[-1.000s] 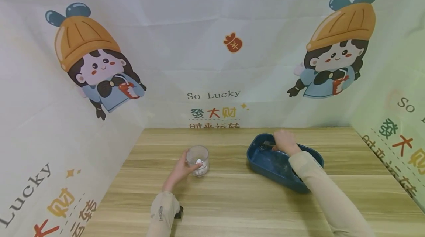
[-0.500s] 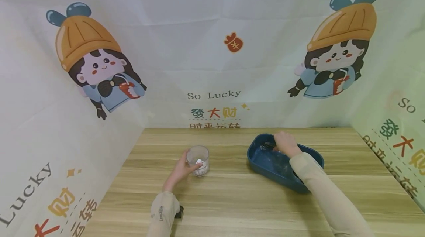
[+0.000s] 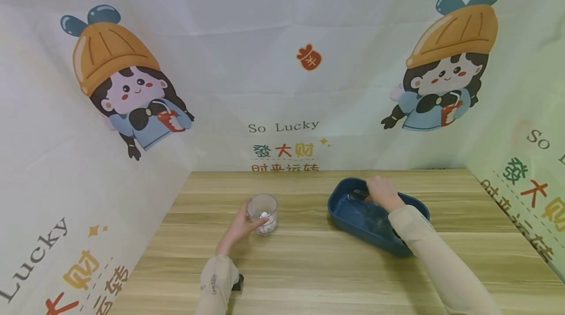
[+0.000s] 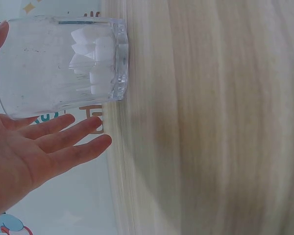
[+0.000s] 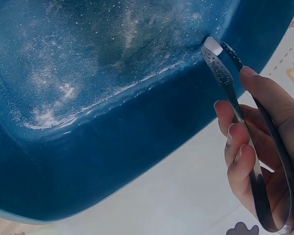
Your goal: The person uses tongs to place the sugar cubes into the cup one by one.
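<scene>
My left hand (image 3: 240, 224) holds a clear glass (image 3: 263, 207), thumb on the near side and fingers behind. Several white pieces (image 4: 100, 61), like sugar cubes, lie at the glass bottom in the left wrist view, where some fingers stretch out straight beside it. My right hand (image 3: 383, 192) reaches into the blue basin (image 3: 342, 220). It grips metal tongs (image 5: 218, 71) with perforated tips, and a white cube (image 5: 213, 46) sits between those tips near the basin's inner corner. Whether the tongs squeeze the cube firmly is hard to tell.
White powder (image 5: 46, 117) is scattered over the basin floor. Glass and basin stand apart on a wooden table (image 3: 304, 266). Printed cloth (image 3: 282, 89) hangs behind the table and along both sides.
My right hand has shifted slightly to the right over the basin, with the tongs turning a little. The left hand and the glass stay where they were.
</scene>
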A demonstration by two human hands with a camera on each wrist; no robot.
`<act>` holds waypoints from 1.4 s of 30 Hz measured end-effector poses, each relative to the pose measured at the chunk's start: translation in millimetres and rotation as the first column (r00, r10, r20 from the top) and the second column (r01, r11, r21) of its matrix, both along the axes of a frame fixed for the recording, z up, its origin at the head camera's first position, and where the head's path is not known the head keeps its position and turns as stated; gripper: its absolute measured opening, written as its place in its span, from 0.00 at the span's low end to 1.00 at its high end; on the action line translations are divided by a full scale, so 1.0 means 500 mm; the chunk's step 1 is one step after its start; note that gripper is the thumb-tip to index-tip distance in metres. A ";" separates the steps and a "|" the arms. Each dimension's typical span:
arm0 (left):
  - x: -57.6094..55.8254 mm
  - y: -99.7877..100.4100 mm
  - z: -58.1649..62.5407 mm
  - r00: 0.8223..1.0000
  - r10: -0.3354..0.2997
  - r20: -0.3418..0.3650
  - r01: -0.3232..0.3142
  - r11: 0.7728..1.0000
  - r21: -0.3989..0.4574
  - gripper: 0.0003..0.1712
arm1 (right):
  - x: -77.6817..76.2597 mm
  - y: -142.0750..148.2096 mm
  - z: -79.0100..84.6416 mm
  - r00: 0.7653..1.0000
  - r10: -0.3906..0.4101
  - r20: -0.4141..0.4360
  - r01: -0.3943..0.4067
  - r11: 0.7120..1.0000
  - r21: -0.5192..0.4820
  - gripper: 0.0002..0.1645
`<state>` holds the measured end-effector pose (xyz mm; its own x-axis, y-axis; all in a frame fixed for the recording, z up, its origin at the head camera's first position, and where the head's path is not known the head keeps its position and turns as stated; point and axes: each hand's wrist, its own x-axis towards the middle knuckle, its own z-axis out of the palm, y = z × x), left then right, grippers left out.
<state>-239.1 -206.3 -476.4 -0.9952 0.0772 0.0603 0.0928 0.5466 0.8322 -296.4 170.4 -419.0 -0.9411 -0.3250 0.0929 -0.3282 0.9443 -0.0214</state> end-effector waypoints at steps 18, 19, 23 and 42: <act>-0.006 0.000 0.000 1.000 -0.008 -0.001 0.008 1.000 0.013 0.49 | 0.033 0.058 0.037 0.998 0.022 0.057 -0.010 0.979 -0.204 0.19; -0.006 0.000 0.000 1.000 -0.010 -0.007 0.010 1.000 0.006 0.49 | 0.035 0.062 0.039 0.999 0.025 0.046 -0.015 0.979 -0.202 0.20; -0.005 0.000 0.000 1.000 -0.011 -0.020 0.011 1.000 -0.003 0.48 | 0.044 0.072 0.041 0.999 0.040 -0.014 -0.042 0.979 -0.199 0.29; -0.002 0.000 -0.004 1.000 -0.013 0.017 0.013 1.000 0.011 0.49 | 0.099 0.054 0.113 0.989 0.078 -0.128 -0.101 0.978 -0.183 0.15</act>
